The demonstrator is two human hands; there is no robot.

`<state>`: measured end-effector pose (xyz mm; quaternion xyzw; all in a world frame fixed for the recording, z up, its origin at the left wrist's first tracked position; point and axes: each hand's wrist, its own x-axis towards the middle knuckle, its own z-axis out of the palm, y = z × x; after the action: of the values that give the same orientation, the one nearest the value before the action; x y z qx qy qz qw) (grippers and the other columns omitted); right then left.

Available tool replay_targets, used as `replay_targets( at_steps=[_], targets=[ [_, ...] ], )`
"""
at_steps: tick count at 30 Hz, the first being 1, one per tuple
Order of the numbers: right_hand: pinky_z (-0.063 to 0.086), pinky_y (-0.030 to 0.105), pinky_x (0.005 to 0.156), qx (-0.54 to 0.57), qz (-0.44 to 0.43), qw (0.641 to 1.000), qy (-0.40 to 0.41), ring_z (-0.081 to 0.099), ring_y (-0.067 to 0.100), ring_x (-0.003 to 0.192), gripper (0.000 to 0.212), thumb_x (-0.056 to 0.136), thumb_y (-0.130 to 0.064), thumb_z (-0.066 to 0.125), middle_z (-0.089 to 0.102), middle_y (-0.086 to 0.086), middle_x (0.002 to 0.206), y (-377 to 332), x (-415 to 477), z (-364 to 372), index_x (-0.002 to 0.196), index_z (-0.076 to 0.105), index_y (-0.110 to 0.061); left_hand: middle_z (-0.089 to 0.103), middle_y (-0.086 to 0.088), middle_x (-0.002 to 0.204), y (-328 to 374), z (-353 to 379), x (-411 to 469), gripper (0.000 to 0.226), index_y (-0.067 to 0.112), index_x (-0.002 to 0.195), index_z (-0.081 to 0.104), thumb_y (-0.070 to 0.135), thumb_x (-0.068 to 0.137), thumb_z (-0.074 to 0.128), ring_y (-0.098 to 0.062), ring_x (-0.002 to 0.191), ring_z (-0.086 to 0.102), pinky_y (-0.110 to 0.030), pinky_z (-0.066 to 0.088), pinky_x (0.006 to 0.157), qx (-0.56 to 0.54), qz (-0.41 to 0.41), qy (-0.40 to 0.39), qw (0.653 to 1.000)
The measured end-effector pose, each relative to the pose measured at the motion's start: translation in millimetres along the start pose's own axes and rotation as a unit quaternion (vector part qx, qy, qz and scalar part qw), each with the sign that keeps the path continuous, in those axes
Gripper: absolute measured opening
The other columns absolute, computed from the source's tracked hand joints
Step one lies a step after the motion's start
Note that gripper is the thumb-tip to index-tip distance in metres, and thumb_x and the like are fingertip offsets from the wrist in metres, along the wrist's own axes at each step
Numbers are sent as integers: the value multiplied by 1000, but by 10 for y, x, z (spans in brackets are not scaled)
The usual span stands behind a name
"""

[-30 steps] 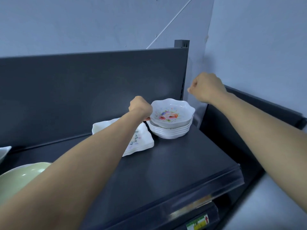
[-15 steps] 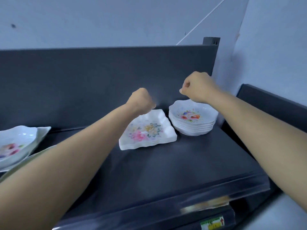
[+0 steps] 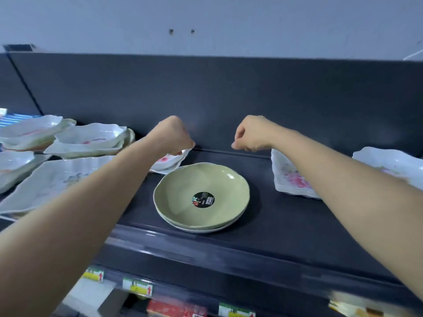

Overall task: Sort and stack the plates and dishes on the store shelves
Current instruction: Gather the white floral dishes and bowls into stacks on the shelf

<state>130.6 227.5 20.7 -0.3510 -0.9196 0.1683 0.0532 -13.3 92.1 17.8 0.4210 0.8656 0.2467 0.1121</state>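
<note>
**Two curled hands over a dark shelf of plates**

A pale wall [image 3: 206, 19] rises above a dark back panel [image 3: 229, 92]. Below it runs the dark shelf [image 3: 286, 225] that bears all the crockery.

At the far left, white floral dishes [image 3: 91, 138] sit in loose, uneven piles, some tilted on one another. A long wavy-edged platter [image 3: 52, 181] lies in front of them, partly covered by the left forearm.

The left hand [image 3: 172, 136] is curled into a fist with its knuckles toward the back panel. It hovers right at the rim of a small floral dish [image 3: 168, 163], which lies on the shelf just behind the green plates. The fingertips are hidden, so it cannot be told whether they pinch that rim or only hang over it.

In the middle, toward the shelf's front, stands a stack of green plates [image 3: 219, 179], round and shallow. The top one bears a black round sticker [image 3: 203, 199], and a paler plate edge shows at the bottom of the stack.

The right hand [image 3: 251, 133] is raised over the shelf, up and to the right of that stack. Its fingers are curled in and the thumb lies against the forefinger, with nothing seen in it.

Beneath the right forearm lies a stack of square floral plates [image 3: 286, 177], and at the far right a scalloped white dish [image 3: 389, 163]. Price labels [image 3: 137, 287] show on a rail below the shelf.
</note>
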Motion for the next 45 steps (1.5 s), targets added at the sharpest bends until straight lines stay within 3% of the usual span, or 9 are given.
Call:
replay_targets(
  at_steps=[8, 14, 19, 24, 27, 32, 36, 39, 45],
  targets=[
    [37, 29, 65, 6, -51, 999, -11, 47, 21, 68, 33, 83, -26, 61, 58, 9, 71, -775, 280, 377, 95, 68, 4, 62, -11, 77, -842, -504, -230, 9, 5, 91, 66, 12, 87, 62, -28, 76, 60, -35, 53, 80, -4, -86, 41, 995],
    [33, 24, 54, -16, -28, 999, -15, 42, 23, 53, 25, 82, -18, 57, 55, 9, 65, -1183, 467, 635, 62, 46, -10, 64, -14, 89, -1350, -742, -391, 13, 2, 94, 66, 12, 87, 63, -28, 78, 59, -35, 53, 83, 9, -132, 68, 989],
    [32, 22, 45, -37, 32, 999, 1, 42, 22, 42, 29, 88, -12, 52, 47, 8, 57, -1326, 610, 792, 62, 38, -10, 66, -17, 89, -1685, -873, -487, 25, -5, 100, 66, 11, 81, 65, -35, 91, 68, -37, 52, 78, 64, -164, 135, 975],
    [50, 27, 57, -32, 66, 997, 7, 54, 23, 46, 20, 86, -8, 48, 56, 10, 63, -1457, 763, 1016, 66, 44, -8, 56, -10, 75, -1999, -981, -624, 6, -1, 83, 62, 5, 81, 63, -32, 79, 53, -34, 41, 65, 94, -188, 175, 962],
    [48, 25, 51, -35, 88, 996, 5, 54, 22, 45, 18, 85, -5, 47, 56, 10, 63, -1508, 800, 1098, 67, 47, -7, 39, -2, 59, -2118, -1011, -651, 32, 11, 56, 43, 1, 81, 60, -30, 74, 44, -32, 35, 62, 101, -200, 176, 959],
    [42, 24, 47, -28, 123, 992, 19, 52, 21, 49, 14, 84, -2, 47, 52, 9, 65, -1512, 832, 1157, 70, 50, -5, 36, 0, 57, -2178, -1034, -687, 43, 18, 50, 36, 0, 83, 58, -28, 75, 43, -31, 33, 64, 126, -198, 159, 959],
    [42, 25, 42, 20, 167, 986, 2, 50, 19, 39, 11, 86, 1, 47, 51, 12, 65, -1474, 890, 1134, 75, 50, 1, 48, -3, 69, -2183, -1011, -716, 6, 4, 85, 58, 8, 84, 63, -34, 85, 51, -31, 37, 67, 133, -209, 123, 961],
    [41, 19, 36, 60, 197, 979, 10, 46, 16, 27, 9, 85, 4, 47, 52, 13, 62, -1407, 937, 1134, 93, 51, 1, 63, -19, 105, -2185, -987, -722, 24, -4, 105, 58, 9, 85, 62, -36, 103, 59, -33, 40, 68, 154, -228, 106, 956],
    [50, 30, 60, 142, 195, 969, 56, 52, 22, 47, 10, 86, 4, 44, 46, 13, 64, -1393, 923, 1087, 95, 48, 0, 61, -22, 106, -2193, -986, -721, 16, -2, 75, 51, 6, 89, 54, -37, 98, 59, -36, 45, 69, 151, -251, 106, 950]
  ],
)
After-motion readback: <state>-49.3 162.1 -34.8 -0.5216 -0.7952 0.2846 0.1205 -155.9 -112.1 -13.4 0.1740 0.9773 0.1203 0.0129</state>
